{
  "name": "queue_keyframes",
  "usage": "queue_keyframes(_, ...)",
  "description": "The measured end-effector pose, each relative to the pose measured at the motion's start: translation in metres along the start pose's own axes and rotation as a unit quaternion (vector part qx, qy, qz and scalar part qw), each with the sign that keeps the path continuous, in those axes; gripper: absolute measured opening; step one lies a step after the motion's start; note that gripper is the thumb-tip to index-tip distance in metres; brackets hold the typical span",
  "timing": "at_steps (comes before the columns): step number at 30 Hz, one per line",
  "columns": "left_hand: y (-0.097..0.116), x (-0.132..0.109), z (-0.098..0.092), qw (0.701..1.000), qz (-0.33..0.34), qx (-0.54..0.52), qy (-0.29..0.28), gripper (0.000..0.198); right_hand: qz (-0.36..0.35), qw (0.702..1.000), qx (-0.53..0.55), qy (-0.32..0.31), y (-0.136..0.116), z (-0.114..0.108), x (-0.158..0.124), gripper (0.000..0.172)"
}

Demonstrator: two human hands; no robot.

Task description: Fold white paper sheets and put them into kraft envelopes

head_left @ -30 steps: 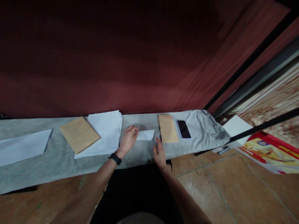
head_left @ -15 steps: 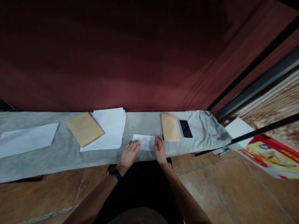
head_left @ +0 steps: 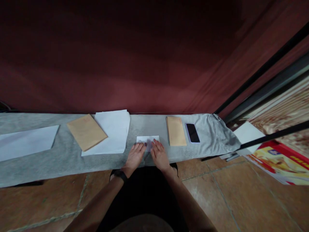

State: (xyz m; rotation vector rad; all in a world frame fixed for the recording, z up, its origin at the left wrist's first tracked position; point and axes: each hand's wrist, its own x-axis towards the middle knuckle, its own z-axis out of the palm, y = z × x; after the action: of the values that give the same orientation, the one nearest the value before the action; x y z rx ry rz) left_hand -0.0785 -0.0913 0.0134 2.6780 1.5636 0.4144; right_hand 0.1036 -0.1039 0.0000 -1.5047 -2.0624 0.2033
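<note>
A small white sheet of paper [head_left: 147, 138], seemingly folded, lies flat on the grey cloth in front of me. My left hand [head_left: 135, 157] rests on its near left part, fingers stretched forward and lying flat. On the near right part lies my right hand [head_left: 160, 156], its fingers extended too. The fingertips of both hands are close together near the middle of the paper and hide its near edge. Right of my right hand is a stack of brown envelopes [head_left: 176, 131].
A phone [head_left: 192, 133] lies right of that stack. To the left, another brown envelope stack [head_left: 87, 132] overlaps white sheets [head_left: 116, 129]; farther left is more white paper [head_left: 26, 141]. A dark red wall [head_left: 145, 80] rises behind the cloth-covered table [head_left: 72, 167]. Black bars [head_left: 272, 138] stand at the right.
My right hand has moved left from the paper's right edge onto its near part. My left hand has shifted slightly. The visible strip of paper is now narrower.
</note>
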Motion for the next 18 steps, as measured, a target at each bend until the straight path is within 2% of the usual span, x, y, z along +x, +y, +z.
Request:
queue_keyframes(2, -0.001, -0.003, -0.002, 1.0, -0.005, -0.018, -0.005, 0.042, -0.002, 1.0, -0.01, -0.023, -0.006, 0.006, 0.0, 0.045)
queue_keyframes(6, 0.001, -0.003, -0.002, 0.997, -0.052, -0.051, 0.006, 0.05, 0.02, 0.999, 0.02, -0.022, -0.016, 0.017, 0.01, 0.047)
queue_keyframes(9, 0.005, 0.002, 0.008, 0.996, -0.079, -0.043, 0.02, 0.055, 0.017, 0.999, 0.039, -0.027, -0.023, 0.026, 0.023, 0.049)
queue_keyframes(12, 0.007, 0.009, 0.024, 0.996, -0.085, -0.022, 0.007, 0.059, 0.02, 0.999, 0.008, -0.04, -0.025, 0.033, 0.031, 0.048)
queue_keyframes(18, 0.005, 0.013, 0.039, 0.993, -0.112, -0.015, 0.015, 0.061, 0.025, 0.998, -0.054, -0.006, -0.01, 0.04, 0.022, 0.053)
